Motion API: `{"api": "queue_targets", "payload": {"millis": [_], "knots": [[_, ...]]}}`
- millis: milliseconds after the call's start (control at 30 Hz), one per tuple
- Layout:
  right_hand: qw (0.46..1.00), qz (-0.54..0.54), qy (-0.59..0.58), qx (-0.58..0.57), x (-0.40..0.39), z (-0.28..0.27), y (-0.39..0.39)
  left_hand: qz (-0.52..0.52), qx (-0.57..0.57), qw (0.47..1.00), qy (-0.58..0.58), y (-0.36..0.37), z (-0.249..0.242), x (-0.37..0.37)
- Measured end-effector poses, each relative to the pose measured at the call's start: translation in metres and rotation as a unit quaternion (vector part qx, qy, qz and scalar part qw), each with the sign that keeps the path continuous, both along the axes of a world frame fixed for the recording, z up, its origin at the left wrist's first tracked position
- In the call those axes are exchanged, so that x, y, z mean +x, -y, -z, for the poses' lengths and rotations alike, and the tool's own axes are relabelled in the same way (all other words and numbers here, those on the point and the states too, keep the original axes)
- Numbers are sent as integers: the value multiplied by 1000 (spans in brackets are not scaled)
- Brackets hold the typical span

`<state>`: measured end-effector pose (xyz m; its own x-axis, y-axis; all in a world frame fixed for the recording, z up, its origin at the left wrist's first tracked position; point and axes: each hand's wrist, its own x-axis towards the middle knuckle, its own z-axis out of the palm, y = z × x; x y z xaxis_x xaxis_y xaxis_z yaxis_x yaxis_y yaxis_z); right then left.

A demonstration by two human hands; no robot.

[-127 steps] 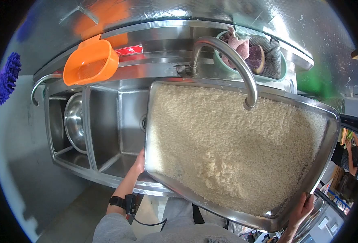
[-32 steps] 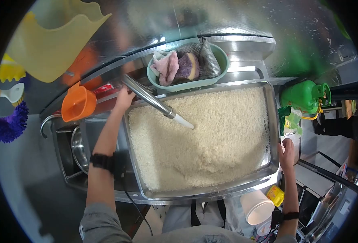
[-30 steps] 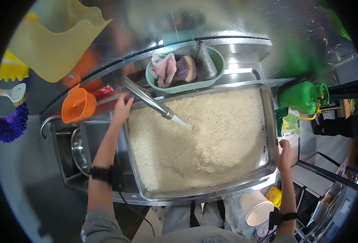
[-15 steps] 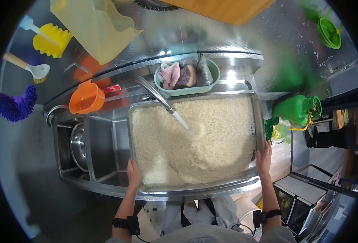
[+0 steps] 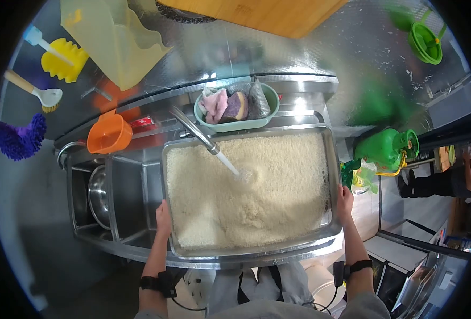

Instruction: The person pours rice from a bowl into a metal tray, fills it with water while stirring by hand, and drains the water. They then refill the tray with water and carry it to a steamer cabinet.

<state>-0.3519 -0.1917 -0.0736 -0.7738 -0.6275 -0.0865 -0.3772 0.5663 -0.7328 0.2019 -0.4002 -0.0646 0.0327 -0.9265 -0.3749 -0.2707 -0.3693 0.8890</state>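
A large metal tray (image 5: 167,212) full of pale rice-like grains (image 5: 267,202) rests over the sink. From the faucet (image 5: 193,127), water runs onto the grains near the middle. My left hand (image 5: 163,217) grips the tray's left edge, its fingers wrapped on the rim. On the opposite side, my right hand (image 5: 345,203) holds the right edge, fingers partly hidden behind it.
Behind the tray sits a green basin (image 5: 235,126) with cloths and sponges. An orange container (image 5: 109,134) hangs at the left, near a sink basin (image 5: 131,191). A green gas cylinder (image 5: 379,146) and another person's dark-clothed legs (image 5: 432,184) are at the right.
The tray and both hands appear slightly further left in view, along with the surroundings. My right hand's fingers now wrap closer around the rim. Water spreads more where it lands.
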Motion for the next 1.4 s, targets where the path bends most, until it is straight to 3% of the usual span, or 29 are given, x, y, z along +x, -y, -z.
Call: {"api": "queue_targets", "payload": {"millis": [233, 333, 400, 433, 533, 567, 667, 733, 767, 833, 900, 1033, 1100, 1133, 1400], "knots": [[1000, 10, -25, -14, -8, -1, 7, -32, -40, 997, 65, -13, 2, -8], [999, -6, -32, -14, 9, 9, 16, -33, 13, 997, 69, -11, -9, 15], [999, 9, 47, -14, 15, 13, 10, -24, -16, 999, 35, -5, -17, 15], [999, 20, 31, -10, 10, 16, 7, -23, -18, 999, 34, -6, -12, 19], [999, 31, -31, 8, 4, 4, 13, -17, -96, 988, 120, -8, 16, 21], [999, 13, -38, -34, 12, -2, 20, -20, -47, 986, 158, -8, -2, 18], [999, 16, 32, -35, 26, -16, 23, -29, -48, 998, 38, -8, -29, 8], [998, 37, 45, -28, 16, -30, 10, -4, -59, 995, 79, -10, -9, 4], [999, 38, -27, -13, 11, -34, 6, 3, -79, 990, 118, -12, 0, 5], [998, 29, -45, -46, 7, -17, 19, -7, -84, 994, 76, -5, 8, 16], [999, 13, -32, -26, 14, -2, 25, -32, -38, 997, 61, -12, -35, 3], [997, 20, -25, -68, 14, 4, 27, -46, -34, 996, 65, -7, -3, 19], [999, 30, -29, -35, 4, -6, 23, -16, -44, 997, 65, -7, 3, 10], [999, 46, -29, -2, 0, -9, 19, 19, -53, 996, 70, -10, 4, 5], [999, 34, -28, -13, -3, -2, 15, -7, -70, 997, 42, -5, -2, -14]]}}
